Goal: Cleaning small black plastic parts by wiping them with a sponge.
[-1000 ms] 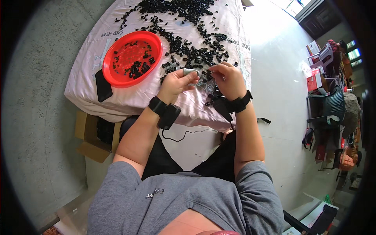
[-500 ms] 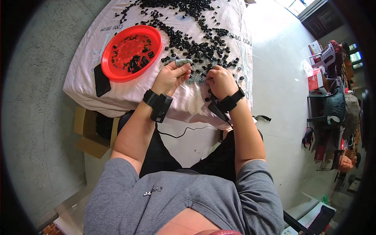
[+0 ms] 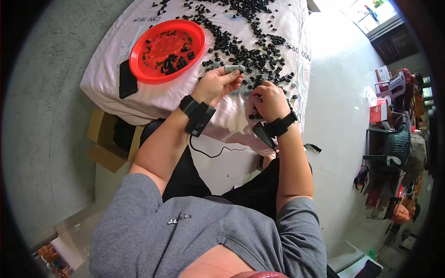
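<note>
My left hand (image 3: 215, 85) is over the near part of a pale pink sheet, thumb and index finger pinched together. A grey-green sleeve (image 3: 234, 69) covers its index finger. Something small and dark shows at those fingertips, too small to name. Beside it on the right, my right hand (image 3: 272, 101) has its fingers curled in toward the thumb, hiding whatever they hold. Around and beyond both hands, many small black cylindrical pieces (image 3: 250, 58) lie scattered. A patch of greyish fabric (image 3: 240, 89) lies under the fingers.
A red basin (image 3: 139, 69) with black pieces inside stands left of my hands, a black phone-like slab (image 3: 127, 78) against it. Below the sheet's left edge sits an open cardboard box (image 3: 99, 155) holding dark contents. A cable (image 3: 213, 155) hangs from my left wrist device. Chairs (image 3: 389, 143) stand far right.
The whole view has shifted, so the basin and sheet appear farther right and higher. Both hands keep nearly the same place over the sheet, their fingers still curled.
</note>
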Demonstrator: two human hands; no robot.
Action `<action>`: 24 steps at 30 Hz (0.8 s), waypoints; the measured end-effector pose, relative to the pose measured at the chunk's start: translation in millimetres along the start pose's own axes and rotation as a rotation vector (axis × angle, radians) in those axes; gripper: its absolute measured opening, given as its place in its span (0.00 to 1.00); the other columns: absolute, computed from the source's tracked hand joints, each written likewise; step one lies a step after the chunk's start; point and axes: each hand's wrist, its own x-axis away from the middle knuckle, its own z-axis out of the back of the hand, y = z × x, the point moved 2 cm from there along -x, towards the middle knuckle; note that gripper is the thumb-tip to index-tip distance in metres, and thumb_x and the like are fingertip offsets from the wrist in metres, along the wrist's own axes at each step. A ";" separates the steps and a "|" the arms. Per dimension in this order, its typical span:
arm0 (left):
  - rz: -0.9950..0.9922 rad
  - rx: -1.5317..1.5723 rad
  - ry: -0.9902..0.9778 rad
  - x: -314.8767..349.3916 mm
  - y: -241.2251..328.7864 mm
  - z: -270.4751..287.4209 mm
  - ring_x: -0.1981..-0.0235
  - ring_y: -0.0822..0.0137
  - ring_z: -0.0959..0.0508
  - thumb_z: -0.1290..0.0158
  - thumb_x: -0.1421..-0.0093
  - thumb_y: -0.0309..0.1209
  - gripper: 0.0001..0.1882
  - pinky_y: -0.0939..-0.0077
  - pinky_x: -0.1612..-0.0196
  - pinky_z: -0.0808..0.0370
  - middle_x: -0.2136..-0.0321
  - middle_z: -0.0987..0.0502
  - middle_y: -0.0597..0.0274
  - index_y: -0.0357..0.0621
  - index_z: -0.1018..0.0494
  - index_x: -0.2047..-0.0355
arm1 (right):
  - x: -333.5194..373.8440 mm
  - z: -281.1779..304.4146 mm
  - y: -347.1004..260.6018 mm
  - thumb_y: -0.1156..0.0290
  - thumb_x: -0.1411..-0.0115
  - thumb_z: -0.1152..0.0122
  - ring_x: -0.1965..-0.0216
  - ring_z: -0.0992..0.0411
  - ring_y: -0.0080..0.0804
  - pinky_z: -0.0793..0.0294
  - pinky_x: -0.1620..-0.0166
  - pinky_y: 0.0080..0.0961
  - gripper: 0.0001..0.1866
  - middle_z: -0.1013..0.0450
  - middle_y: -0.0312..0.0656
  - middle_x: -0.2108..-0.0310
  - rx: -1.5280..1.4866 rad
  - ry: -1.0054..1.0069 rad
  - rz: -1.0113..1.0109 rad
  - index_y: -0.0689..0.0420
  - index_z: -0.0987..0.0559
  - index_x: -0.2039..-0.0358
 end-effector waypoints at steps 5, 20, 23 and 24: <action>0.008 0.007 -0.036 -1.7 -2.8 -0.2 0.64 0.75 0.21 0.48 0.33 0.28 0.07 0.82 0.57 0.22 0.64 0.21 0.63 0.39 0.24 0.58 | -0.6 2.7 8.5 0.73 0.47 0.38 0.69 0.24 0.46 0.24 0.63 0.36 0.05 0.25 0.48 0.73 -0.147 0.188 0.071 0.60 0.19 0.72; -0.014 -0.102 -0.082 0.7 -11.5 -16.3 0.65 0.77 0.21 0.44 0.36 0.30 0.08 0.83 0.58 0.22 0.66 0.20 0.65 0.39 0.23 0.60 | 1.8 15.3 2.3 0.82 0.45 0.39 0.69 0.23 0.20 0.25 0.64 0.17 0.06 0.22 0.37 0.70 -0.880 0.264 -0.120 0.64 0.18 0.66; -0.013 -0.120 -0.100 0.7 -12.7 -14.9 0.65 0.77 0.21 0.43 0.36 0.30 0.08 0.83 0.58 0.22 0.65 0.20 0.65 0.40 0.23 0.59 | -0.6 14.3 2.2 0.81 0.45 0.39 0.69 0.23 0.20 0.25 0.63 0.17 0.06 0.22 0.37 0.70 -0.820 0.289 -0.081 0.63 0.17 0.67; -0.006 -0.137 -0.093 3.2 -14.0 -13.5 0.65 0.77 0.21 0.43 0.36 0.30 0.08 0.83 0.57 0.22 0.65 0.20 0.65 0.40 0.23 0.59 | -0.3 13.7 0.8 0.81 0.46 0.38 0.69 0.23 0.21 0.24 0.64 0.17 0.06 0.23 0.37 0.71 -0.762 0.300 -0.040 0.62 0.17 0.67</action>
